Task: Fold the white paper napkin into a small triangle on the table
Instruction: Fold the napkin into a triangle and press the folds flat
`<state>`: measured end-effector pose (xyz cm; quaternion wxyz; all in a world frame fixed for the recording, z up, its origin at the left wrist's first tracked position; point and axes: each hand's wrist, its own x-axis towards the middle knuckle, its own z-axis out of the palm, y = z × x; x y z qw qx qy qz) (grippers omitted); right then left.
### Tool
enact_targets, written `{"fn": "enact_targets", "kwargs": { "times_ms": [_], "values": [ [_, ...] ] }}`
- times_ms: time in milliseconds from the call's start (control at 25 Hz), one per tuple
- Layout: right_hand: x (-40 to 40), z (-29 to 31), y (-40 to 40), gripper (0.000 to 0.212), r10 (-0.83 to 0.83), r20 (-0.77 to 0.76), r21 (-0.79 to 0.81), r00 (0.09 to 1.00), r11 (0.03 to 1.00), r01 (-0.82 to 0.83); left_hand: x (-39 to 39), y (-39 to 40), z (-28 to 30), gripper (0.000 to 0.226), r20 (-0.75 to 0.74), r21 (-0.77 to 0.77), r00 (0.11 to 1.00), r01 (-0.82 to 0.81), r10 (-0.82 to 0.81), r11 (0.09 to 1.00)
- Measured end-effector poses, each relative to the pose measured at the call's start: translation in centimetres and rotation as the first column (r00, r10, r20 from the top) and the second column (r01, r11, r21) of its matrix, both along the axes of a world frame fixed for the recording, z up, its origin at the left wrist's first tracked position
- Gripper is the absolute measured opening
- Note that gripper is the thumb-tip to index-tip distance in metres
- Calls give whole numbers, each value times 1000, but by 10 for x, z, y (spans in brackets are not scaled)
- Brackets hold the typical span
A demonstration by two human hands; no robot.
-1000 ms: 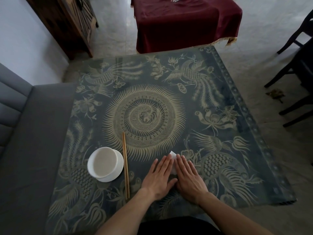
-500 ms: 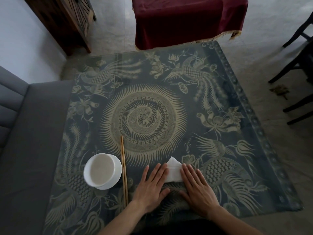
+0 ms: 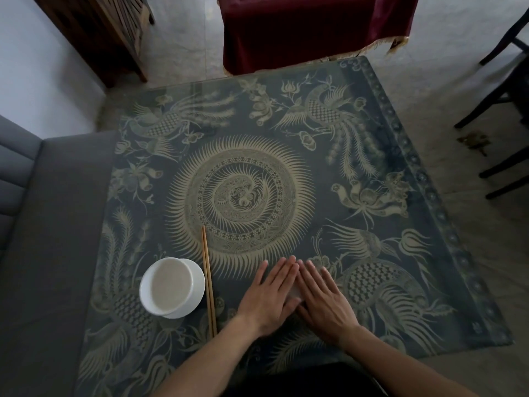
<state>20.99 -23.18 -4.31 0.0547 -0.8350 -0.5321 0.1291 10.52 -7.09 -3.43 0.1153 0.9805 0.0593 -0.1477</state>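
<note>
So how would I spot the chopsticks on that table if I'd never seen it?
Start at the big sunburst circle in the middle of the patterned table. Just below its lower left edge, a pair of chopsticks runs toward the person, between the white bowl and the left hand. They are the only long, thin, brown sticks there.

bare forearms with no sleeves in view, hands without rings, dark clothing below.
</note>
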Motion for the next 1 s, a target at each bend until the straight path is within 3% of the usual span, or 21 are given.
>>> {"fn": "enact_targets", "kwargs": {
  "times_ms": [320, 600, 800, 1000],
  "values": [
    [4, -5, -4, 72, 14, -27, -28, 1000, 999, -15, 0, 1, -12, 70, -62, 14, 998, 14, -13, 1000],
    [14, -7, -81, 68, -78, 31, -119, 996, 990, 81, 0, 1, -18, 73, -27, 26, 1000, 11, -10, 1000],
    [9, 1, -80, 69, -97, 46, -98, 994, 990, 101, -3, -2, -12, 74, 55, 15, 998, 14, -14, 1000],
    [-3, 8, -39, 70, 43, 14, -68, 999, 997, -42, -25, -28, -8, 72, 105, 7, 995, 2, -2, 1000]
  ]
}}
